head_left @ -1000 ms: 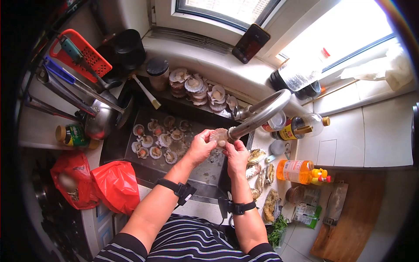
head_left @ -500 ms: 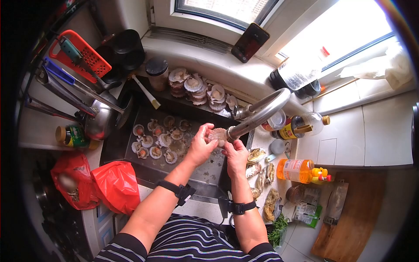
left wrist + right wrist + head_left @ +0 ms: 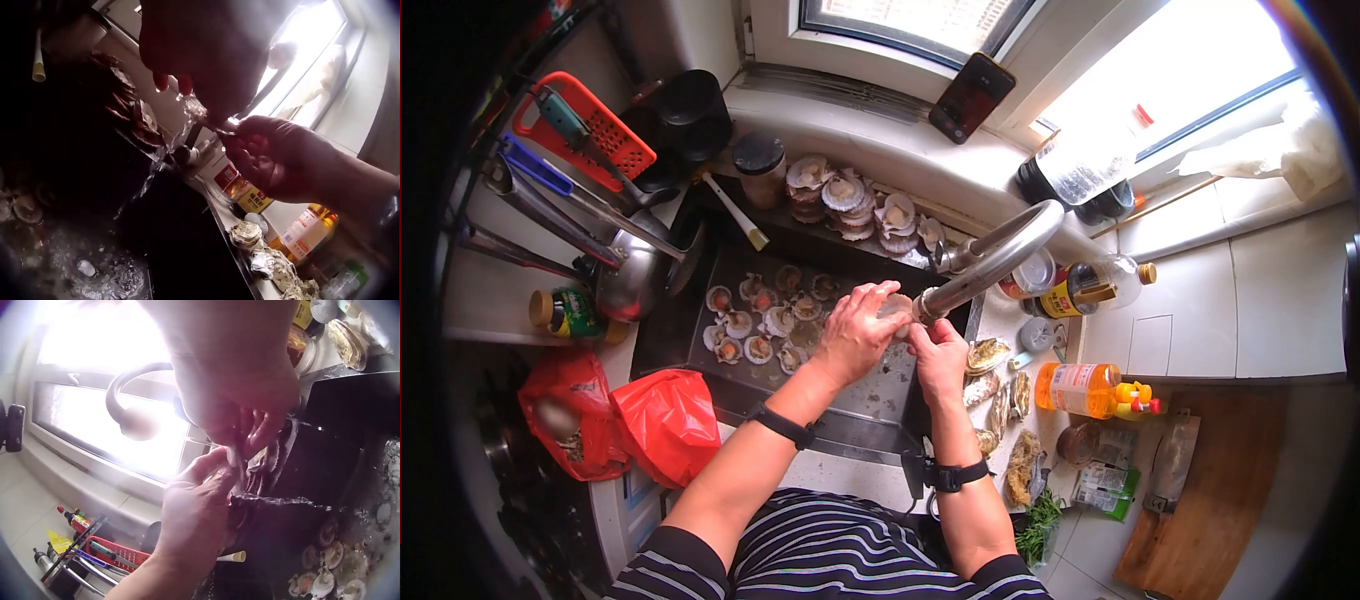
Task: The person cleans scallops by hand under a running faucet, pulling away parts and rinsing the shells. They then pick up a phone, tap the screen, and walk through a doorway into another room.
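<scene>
Under the curved steel faucet [image 3: 1005,258], both hands hold a scallop in its half shell [image 3: 894,306]. The right hand [image 3: 940,358] pinches the edge nearest the spout between thumb and fingers. The left hand [image 3: 855,335] grips the other side, its fingers lying across the shell and covering much of it. Water [image 3: 147,181] runs off the shell in a stream, seen in the left wrist view. Below is a dark sink [image 3: 865,405], where several opened scallops [image 3: 757,348] lie to the left with their flesh showing.
Stacks of scallops [image 3: 848,197] stand on the ledge behind the sink, beside a brush [image 3: 740,218] and a lidded jar [image 3: 760,165]. Several oysters [image 3: 988,357] and an orange bottle [image 3: 1075,388] line the right counter. A red bag [image 3: 665,420] sits front left; a cutting board [image 3: 1210,500] lies far right.
The left hand has turned and shifted its fingers over the scallop, which now shows less. Its forearm has rolled; the right hand has barely moved.
</scene>
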Demonstrator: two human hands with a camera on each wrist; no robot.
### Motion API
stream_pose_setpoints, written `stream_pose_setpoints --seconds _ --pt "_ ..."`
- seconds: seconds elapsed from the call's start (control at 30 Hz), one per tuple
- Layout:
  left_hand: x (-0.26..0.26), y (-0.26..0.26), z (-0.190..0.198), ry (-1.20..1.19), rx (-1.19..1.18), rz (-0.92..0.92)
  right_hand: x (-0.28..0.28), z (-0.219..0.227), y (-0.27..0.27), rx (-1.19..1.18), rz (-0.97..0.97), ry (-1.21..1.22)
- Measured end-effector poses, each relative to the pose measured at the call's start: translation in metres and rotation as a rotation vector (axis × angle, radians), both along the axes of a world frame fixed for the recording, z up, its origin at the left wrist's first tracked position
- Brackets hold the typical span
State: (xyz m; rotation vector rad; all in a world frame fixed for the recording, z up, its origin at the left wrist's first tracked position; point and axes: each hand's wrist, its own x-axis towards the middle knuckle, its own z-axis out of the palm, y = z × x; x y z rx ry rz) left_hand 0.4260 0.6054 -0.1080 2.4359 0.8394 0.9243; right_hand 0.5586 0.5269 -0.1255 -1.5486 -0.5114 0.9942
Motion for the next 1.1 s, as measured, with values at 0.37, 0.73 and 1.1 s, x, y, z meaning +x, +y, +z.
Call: stream_pose_setpoints --seconds 0.37,0.73,1.1 --pt "0.004 0.001 -0.004 0.045 0.076 0.046 -0.005 -0.006 0.001 0.029 -0.035 -0.018" --pt "0.002 0.008 -0.011 0.089 0.148 0.000 -0.013 0.001 0.001 0.061 -0.115 -0.025" --pt "-0.001 0.005 0.002 0.012 0.028 0.000 -0.004 0.001 0.002 0.055 -0.145 0.052"
